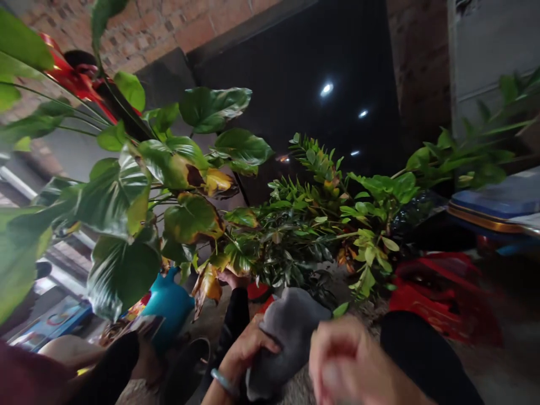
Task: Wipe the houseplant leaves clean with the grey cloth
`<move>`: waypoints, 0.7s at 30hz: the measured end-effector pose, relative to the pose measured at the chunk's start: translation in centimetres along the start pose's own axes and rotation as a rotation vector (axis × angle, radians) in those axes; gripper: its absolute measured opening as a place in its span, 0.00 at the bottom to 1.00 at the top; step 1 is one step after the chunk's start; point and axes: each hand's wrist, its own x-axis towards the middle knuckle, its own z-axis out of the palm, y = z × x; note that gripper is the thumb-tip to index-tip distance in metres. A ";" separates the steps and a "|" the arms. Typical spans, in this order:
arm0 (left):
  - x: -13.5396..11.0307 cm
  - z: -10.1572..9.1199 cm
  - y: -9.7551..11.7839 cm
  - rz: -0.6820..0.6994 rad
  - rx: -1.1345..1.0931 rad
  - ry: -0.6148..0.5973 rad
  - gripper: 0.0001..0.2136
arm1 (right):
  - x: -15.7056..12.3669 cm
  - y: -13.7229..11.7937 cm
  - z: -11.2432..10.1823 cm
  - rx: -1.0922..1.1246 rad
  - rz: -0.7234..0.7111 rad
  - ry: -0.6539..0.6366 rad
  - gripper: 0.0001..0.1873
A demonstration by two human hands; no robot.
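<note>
A potted plant with broad, glossy green leaves fills the left of the frame, with a red waxy bloom at the upper left. Several of its leaves toward the middle carry yellow and brown patches, and one curled yellow-brown leaf hangs low. Under the foliage, at the lower left, stands a teal plastic watering can. Just right of it, another person's hand in a black sleeve reaches up to the stems beside that withered leaf. I cannot tell whether it grips anything.

At the lower middle the left hand, with a pale blue bangle on its wrist, is closed over a soft grey cloth. The cloth is bunched and held in the air below the leaves, touching none of them. Judging from this, the cloth is ready in the hand but is on no leaf. The discoloured leaves remain on the plant, and nothing shows which leaves, if any, have been gone over.

Behind the cloth, a bushy plant with small pointed green leaves spreads across the centre. The right hand is just beside the cloth at the lower centre-right, too blurred to tell whether it is wide or curled. At the right edge, a red plastic crate sits on the floor.
</note>
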 end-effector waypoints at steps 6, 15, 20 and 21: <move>-1.5 -1.2 6.1 0.207 -0.256 0.099 0.11 | 8.1 1.1 -2.4 0.013 0.139 0.380 0.14; 2.5 4.4 4.1 0.154 -0.198 0.075 0.14 | 12.8 6.4 -1.7 0.225 0.049 0.381 0.28; 1.5 3.2 5.7 0.142 -0.259 0.059 0.16 | 13.4 6.9 -2.4 0.234 0.087 0.415 0.13; 1.5 3.4 6.8 0.182 -0.282 0.059 0.16 | 13.2 7.0 -2.6 0.237 0.103 0.427 0.13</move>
